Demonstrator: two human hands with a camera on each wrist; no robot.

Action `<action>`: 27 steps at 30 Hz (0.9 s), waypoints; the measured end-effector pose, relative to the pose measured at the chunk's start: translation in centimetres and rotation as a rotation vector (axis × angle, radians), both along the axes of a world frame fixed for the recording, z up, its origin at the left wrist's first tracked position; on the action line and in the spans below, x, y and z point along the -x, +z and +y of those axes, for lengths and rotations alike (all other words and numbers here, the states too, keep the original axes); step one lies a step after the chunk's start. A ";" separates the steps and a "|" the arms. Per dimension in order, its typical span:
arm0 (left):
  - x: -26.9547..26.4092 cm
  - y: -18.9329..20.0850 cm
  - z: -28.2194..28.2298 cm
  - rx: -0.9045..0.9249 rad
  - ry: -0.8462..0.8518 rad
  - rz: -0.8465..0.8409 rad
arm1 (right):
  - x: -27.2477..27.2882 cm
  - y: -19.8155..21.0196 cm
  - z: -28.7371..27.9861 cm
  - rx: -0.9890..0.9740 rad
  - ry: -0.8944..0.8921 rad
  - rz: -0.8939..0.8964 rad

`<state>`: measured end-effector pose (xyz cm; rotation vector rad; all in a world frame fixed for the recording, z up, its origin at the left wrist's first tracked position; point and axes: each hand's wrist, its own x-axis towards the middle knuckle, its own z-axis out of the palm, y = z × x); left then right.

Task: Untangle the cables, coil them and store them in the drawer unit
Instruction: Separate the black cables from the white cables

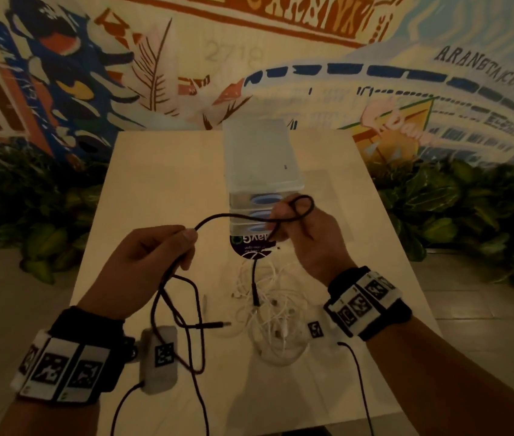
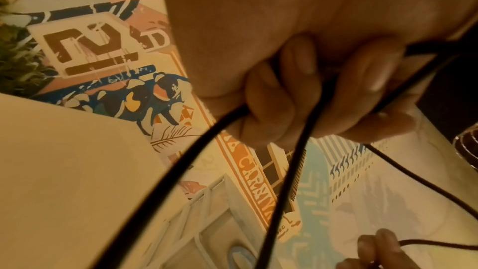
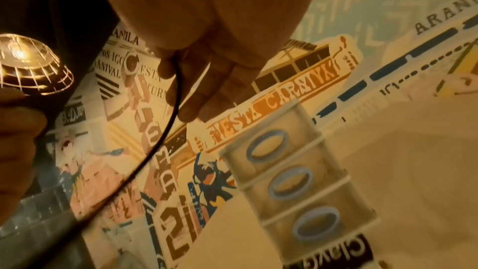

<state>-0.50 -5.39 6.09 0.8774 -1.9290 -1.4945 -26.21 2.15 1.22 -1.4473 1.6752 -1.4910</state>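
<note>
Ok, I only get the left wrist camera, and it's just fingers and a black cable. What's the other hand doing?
Observer: The right hand holds up a small loop of the black cable, right in front of the drawer unit.
Operator: Are there any more cables?
Observer: Yes, a tangle of white cables lies on the table, below the hands.
Operator: Is a drawer open yet?
Observer: No. In the right wrist view all three drawers look closed.
</note>
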 end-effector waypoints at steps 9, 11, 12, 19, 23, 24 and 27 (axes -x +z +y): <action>1.3 2.3 0.2 -0.082 0.091 0.063 | 9.6 0.5 8.2 -0.201 -0.297 0.082; 1.5 2.9 0.3 -0.077 0.047 0.153 | 11.0 -0.6 11.4 -0.341 -0.337 0.088; 1.7 3.3 0.3 -0.063 0.045 0.188 | 11.4 -1.1 13.0 -0.400 -0.353 0.087; 3.8 6.5 0.7 0.050 0.173 0.295 | 11.1 -4.3 21.5 -0.869 -0.342 0.025; 4.9 7.4 1.6 0.077 0.108 0.312 | 9.9 -5.4 23.4 -1.125 -0.098 0.112; 5.2 7.5 1.8 0.073 0.086 0.323 | 9.9 -5.3 23.8 -1.167 -0.059 0.153; 6.1 7.6 2.3 0.060 0.022 0.338 | 11.4 -4.5 24.6 -0.979 0.004 0.182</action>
